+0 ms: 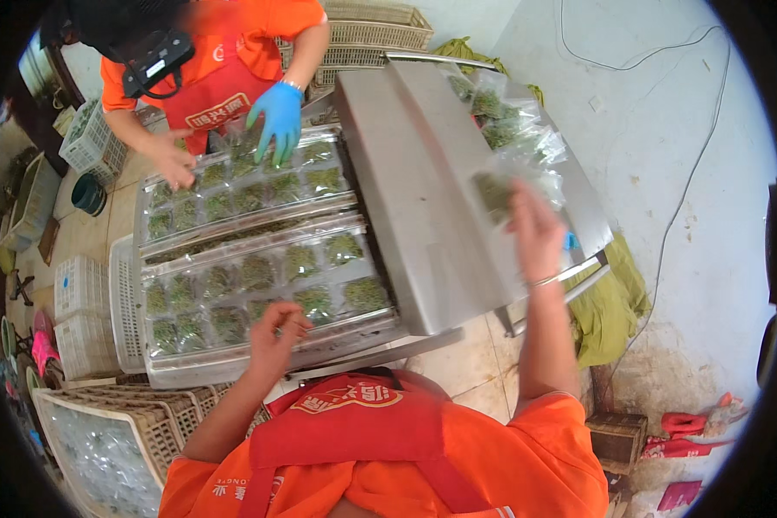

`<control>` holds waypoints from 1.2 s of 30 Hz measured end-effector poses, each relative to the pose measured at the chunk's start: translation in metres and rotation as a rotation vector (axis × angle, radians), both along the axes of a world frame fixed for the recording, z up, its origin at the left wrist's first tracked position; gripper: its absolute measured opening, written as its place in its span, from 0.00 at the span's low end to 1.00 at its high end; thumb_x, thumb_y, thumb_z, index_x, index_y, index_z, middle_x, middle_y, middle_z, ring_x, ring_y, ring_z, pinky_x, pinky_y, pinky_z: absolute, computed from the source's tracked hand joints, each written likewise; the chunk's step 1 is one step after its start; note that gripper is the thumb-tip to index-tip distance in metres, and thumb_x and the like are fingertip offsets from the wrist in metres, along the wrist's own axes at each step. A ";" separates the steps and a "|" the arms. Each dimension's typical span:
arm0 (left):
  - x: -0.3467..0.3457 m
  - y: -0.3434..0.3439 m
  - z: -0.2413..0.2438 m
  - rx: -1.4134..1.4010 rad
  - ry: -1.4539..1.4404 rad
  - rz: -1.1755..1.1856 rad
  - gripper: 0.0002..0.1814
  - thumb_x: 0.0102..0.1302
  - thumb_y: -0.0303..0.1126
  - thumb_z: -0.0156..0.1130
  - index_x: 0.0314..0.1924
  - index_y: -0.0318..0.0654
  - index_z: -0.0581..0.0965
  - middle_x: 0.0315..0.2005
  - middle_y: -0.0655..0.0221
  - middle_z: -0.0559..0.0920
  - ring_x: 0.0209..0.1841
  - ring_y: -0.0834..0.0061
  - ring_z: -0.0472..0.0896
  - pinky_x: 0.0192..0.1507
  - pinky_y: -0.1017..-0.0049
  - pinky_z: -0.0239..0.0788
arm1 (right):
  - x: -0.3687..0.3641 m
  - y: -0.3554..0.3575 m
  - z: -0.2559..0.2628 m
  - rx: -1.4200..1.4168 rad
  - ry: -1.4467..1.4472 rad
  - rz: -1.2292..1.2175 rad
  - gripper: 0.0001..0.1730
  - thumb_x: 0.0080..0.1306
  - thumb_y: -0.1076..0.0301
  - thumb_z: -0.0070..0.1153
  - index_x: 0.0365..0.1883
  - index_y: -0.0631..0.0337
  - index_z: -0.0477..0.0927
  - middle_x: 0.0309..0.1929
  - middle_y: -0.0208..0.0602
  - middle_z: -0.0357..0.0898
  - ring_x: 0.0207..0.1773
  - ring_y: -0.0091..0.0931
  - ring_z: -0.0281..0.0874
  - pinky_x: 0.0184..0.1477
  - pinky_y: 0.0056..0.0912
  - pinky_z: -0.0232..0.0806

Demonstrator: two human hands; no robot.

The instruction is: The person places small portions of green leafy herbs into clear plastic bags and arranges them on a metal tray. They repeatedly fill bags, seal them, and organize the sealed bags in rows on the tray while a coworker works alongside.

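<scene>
Two long trays of a metal machine hold rows of clear plastic bags with green plant matter. My left hand [280,327] is over the front edge of the near tray [265,340], fingers curled, beside a filled bag [314,304]; whether it grips anything is unclear. At the right, my right hand [536,223] is shut on a clear bag of green plant matter [492,194], blurred, above the steel lid [421,188]. Beyond it, more filled bags [502,123] lie heaped on the steel surface. Across the machine, a co-worker's gloved hand and bare hand are at the far tray [233,201].
A co-worker [213,71] stands at the far side. Plastic crates [84,288] stand at the left; a crate of clear bags [97,447] is at lower left. More crates [375,26] are stacked behind the machine. Green sacks [612,301] lie by the right wall.
</scene>
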State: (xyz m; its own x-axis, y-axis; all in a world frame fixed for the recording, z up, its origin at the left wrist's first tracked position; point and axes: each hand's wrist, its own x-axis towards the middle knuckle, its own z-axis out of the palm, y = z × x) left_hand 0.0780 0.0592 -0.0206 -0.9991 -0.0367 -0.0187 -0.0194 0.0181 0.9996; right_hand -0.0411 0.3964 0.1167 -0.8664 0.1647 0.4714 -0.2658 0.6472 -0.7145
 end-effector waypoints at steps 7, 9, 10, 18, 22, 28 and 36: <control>0.001 0.219 0.050 -0.546 0.684 -0.484 0.08 0.56 0.32 0.59 0.37 0.42 0.75 0.27 0.69 0.79 0.33 0.66 0.77 0.37 0.70 0.68 | -0.064 0.164 0.043 -0.599 -0.084 0.090 0.21 0.65 0.60 0.47 0.50 0.67 0.73 0.44 0.45 0.72 0.26 0.24 0.77 0.26 0.23 0.70; 0.002 0.274 0.057 -0.589 0.732 -0.510 0.11 0.56 0.34 0.59 0.39 0.41 0.75 0.32 0.68 0.79 0.38 0.66 0.76 0.41 0.70 0.67 | -0.096 0.176 0.036 -0.818 -0.194 0.243 0.24 0.65 0.58 0.47 0.52 0.70 0.68 0.51 0.49 0.66 0.29 0.31 0.79 0.28 0.26 0.73; 0.004 0.300 0.060 -0.596 0.765 -0.531 0.12 0.56 0.35 0.58 0.40 0.41 0.74 0.34 0.68 0.78 0.40 0.67 0.76 0.43 0.70 0.66 | -0.117 0.184 0.018 -0.905 -0.258 0.306 0.26 0.65 0.58 0.47 0.53 0.71 0.66 0.54 0.51 0.63 0.30 0.34 0.80 0.28 0.28 0.74; -0.001 0.400 0.053 -1.035 0.691 -0.538 0.24 0.55 0.38 0.59 0.51 0.37 0.70 0.50 0.65 0.73 0.48 0.67 0.72 0.51 0.69 0.62 | -0.114 0.227 -0.021 -1.092 -0.441 0.444 0.26 0.66 0.67 0.44 0.58 0.73 0.57 0.48 0.51 0.70 0.39 0.38 0.79 0.39 0.32 0.75; -0.014 0.432 0.032 -1.123 0.660 -0.457 0.24 0.53 0.38 0.59 0.49 0.36 0.70 0.47 0.62 0.75 0.43 0.67 0.75 0.43 0.67 0.66 | -0.026 0.305 -0.008 -0.716 -0.407 0.427 0.18 0.65 0.66 0.49 0.50 0.67 0.70 0.45 0.43 0.76 0.37 0.30 0.79 0.38 0.27 0.72; -0.040 0.450 0.026 -1.094 0.402 -0.536 0.15 0.52 0.36 0.58 0.36 0.36 0.69 0.20 0.60 0.77 0.21 0.59 0.77 0.21 0.63 0.67 | 0.055 0.402 -0.074 0.079 -0.236 0.354 0.25 0.46 0.68 0.65 0.44 0.64 0.75 0.38 0.37 0.78 0.44 0.32 0.74 0.50 0.35 0.65; -0.042 0.449 0.009 -1.017 0.610 -0.418 0.11 0.50 0.32 0.56 0.31 0.34 0.69 0.15 0.59 0.76 0.20 0.58 0.78 0.20 0.63 0.67 | 0.042 0.375 -0.117 0.852 -0.131 0.161 0.14 0.35 0.68 0.66 0.23 0.56 0.77 0.26 0.36 0.75 0.35 0.37 0.70 0.41 0.40 0.61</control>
